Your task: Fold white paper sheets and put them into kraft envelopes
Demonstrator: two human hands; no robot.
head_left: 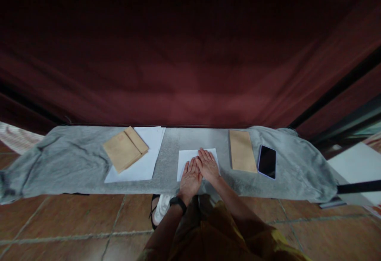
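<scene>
Lying flat with fingers extended and grasping nothing, the left hand (191, 178) and right hand (208, 167) rest side by side on a white sheet (183, 157) near the middle of the grey cloth-covered table (202, 137). To the left, brown envelopes (120, 153) lie tilted across larger white papers (152, 144); to the right, a single brown envelope (242, 151) lies just beside a dark-screened phone (267, 162).

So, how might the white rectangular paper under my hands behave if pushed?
The white rectangular paper looks thin, so it could buckle. Lying flat, it probably won't roll or tip. The soft-looking grey cloth beneath might drag a little.
</scene>
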